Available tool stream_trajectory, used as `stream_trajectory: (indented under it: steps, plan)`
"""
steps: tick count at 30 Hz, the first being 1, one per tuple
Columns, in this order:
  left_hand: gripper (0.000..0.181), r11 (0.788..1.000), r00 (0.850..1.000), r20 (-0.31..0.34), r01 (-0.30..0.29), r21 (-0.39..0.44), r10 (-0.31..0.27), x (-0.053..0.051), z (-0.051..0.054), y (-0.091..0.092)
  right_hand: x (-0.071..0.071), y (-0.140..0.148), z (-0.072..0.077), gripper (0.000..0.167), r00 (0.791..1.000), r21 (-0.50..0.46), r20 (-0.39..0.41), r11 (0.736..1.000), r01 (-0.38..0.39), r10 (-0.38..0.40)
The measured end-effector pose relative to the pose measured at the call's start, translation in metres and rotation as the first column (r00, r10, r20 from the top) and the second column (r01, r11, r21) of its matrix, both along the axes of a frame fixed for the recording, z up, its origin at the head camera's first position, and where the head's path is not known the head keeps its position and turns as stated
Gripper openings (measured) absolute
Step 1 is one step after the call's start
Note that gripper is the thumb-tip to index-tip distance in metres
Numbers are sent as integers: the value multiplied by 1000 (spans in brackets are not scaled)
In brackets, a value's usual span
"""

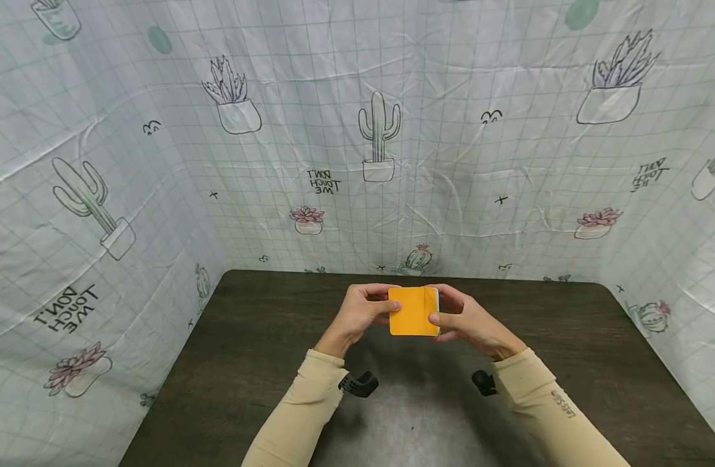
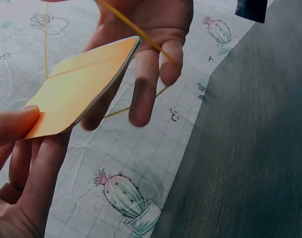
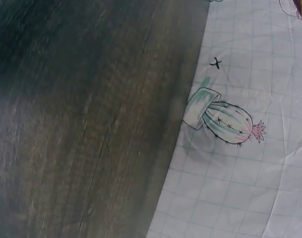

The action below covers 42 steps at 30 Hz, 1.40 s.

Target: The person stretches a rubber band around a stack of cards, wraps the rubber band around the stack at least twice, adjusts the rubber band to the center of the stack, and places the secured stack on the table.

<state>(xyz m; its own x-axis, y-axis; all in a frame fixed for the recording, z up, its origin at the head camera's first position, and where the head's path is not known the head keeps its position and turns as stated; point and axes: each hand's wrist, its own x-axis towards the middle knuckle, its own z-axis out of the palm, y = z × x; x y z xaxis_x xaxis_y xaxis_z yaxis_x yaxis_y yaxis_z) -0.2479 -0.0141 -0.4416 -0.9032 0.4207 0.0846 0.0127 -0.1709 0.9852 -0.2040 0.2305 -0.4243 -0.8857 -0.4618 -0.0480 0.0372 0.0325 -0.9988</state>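
A small orange notebook (image 1: 412,312) with rounded corners and a pale edge is held up above the table. My left hand (image 1: 360,312) grips its left side, thumb on the front cover and fingers behind. At the right edge is my right hand (image 1: 465,322), its thumb at the cover in the head view. In the left wrist view, a thin yellow rubber band (image 2: 136,29) crosses the notebook (image 2: 81,89) and stretches round the fingers of the right hand (image 2: 151,25). Those fingers are spread, apart from the cover. Neither hand is clearly visible in the right wrist view.
The dark wooden table (image 1: 264,324) lies beneath both hands. A pale curtain (image 1: 451,162) printed with cacti hangs along its back and sides. Black straps, one at the left wrist (image 1: 360,384) and one at the right (image 1: 484,383), stick out below the sleeves.
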Motion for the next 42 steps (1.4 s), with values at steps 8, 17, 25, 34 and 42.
stream_trajectory:
  steps: [8,17,25,34,42]
  plan:
    - [33,996,995,42,-88,32,86,2,-2,4,3,-8,-7,69,998,-5,26,999,49,-49]
    - [31,975,976,60,-213,70,209,0,-1,5,11,-5,-21,56,999,15,43,999,31,-31]
    - [33,960,959,121,-266,90,255,-2,0,4,15,-6,-35,32,995,109,-48,991,-83,89]
    - [33,945,932,213,-315,84,292,-6,-5,4,37,-21,-36,20,925,254,-333,962,-101,185]
    - [32,942,916,281,-323,91,286,-6,-9,7,58,-45,-37,38,622,364,-755,922,131,209]
